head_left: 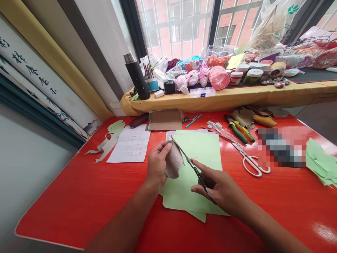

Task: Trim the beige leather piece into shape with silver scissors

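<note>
My left hand (157, 163) pinches a small greyish-beige piece of leather or felt (174, 162) by its upper left edge, holding it above the table. In my right hand (219, 186) is a pair of dark metal scissors (195, 169), pointing up and to the left. Their blades lie along the piece's upper right edge, with the tips near my left fingers. Whether the blades bite into the material I cannot tell. Below both hands lie sheets of light green paper (200, 147).
White-handled scissors (254, 165) and green-yellow pliers (239, 130) lie to the right, near stacked green paper pieces (321, 163). At the left are a sheet with drawings (129, 144) and grey scraps (106, 146). A black thermos (137, 77) stands on the crowded window ledge (168, 103).
</note>
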`<state>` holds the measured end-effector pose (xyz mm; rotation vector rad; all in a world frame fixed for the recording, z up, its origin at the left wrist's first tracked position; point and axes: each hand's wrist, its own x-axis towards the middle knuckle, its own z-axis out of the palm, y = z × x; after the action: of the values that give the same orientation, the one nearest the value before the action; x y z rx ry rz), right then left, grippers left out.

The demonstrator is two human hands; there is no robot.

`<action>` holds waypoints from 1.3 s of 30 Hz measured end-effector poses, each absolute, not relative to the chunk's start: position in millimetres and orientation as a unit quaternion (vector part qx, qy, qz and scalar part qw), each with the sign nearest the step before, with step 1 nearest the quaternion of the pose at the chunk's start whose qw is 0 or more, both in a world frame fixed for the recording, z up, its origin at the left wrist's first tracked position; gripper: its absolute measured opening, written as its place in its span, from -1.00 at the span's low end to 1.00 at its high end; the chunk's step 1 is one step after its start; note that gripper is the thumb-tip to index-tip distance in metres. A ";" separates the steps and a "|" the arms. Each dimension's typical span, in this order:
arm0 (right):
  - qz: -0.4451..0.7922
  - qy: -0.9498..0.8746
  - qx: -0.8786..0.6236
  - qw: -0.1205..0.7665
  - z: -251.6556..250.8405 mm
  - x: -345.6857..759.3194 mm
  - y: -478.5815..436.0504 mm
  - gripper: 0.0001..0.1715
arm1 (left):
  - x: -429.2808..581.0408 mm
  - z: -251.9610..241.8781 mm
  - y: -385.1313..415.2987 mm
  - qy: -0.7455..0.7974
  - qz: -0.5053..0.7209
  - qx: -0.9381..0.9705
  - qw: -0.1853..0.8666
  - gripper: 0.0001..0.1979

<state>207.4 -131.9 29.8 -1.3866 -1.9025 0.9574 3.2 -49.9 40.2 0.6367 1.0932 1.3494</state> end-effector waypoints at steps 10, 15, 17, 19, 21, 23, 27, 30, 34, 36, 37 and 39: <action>0.132 -0.811 -0.508 0.258 15.3 214.7 -130.8 -0.18 | 1.3 38.3 -46.6 0.478 0.590 0.273 0.590 -0.64; 0.054 -0.827 -0.505 0.241 11.2 218.0 -128.6 -0.28 | 0.1 37.5 -48.2 0.481 0.587 0.299 0.578 -0.67; 0.033 -0.831 -0.505 0.232 10.2 219.4 -127.6 -0.31 | 0.8 39.0 -48.5 0.479 0.588 0.298 0.580 -0.68; 0.023 -0.832 -0.506 0.225 9.6 220.6 -126.9 -0.32 | 1.4 40.6 -48.2 0.476 0.589 0.294 0.583 -0.68; 0.028 -0.831 -0.509 0.223 9.2 221.4 -126.4 -0.31 | 1.7 41.5 -47.9 0.472 0.589 0.290 0.589 -0.68; 0.054 -0.825 -0.516 0.225 9.1 221.2 -126.3 -0.27 | 2.0 41.8 -48.1 0.467 0.588 0.285 0.596 -0.66; 0.165 -0.794 -0.540 0.227 11.5 217.6 -126.7 -0.17 | 2.8 42.4 -50.7 0.458 0.576 0.284 0.615 -0.65; 0.256 -0.760 -0.544 0.246 15.8 214.0 -127.2 -0.18 | 3.1 42.0 -51.5 0.452 0.575 0.280 0.621 -0.65; 0.293 -0.718 -0.562 0.288 19.0 214.2 -127.7 -0.19 | 2.0 39.4 -48.5 0.460 0.596 0.259 0.605 -0.62; 0.282 -0.707 -0.567 0.314 18.5 216.1 -128.1 -0.13 | 1.7 38.7 -47.0 0.467 0.597 0.265 0.596 -0.61; 0.272 -0.707 -0.566 0.325 18.0 217.0 -128.3 -0.11 | 1.6 38.7 -46.6 0.471 0.596 0.271 0.592 -0.60; 0.248 -0.718 -0.560 0.332 17.3 217.7 -128.8 -0.13 | 1.9 39.4 -46.5 0.476 0.596 0.279 0.584 -0.59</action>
<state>217.7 -128.8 17.3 -1.4637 -1.8755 0.6476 1.9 -46.5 39.4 0.6519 1.1098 1.3903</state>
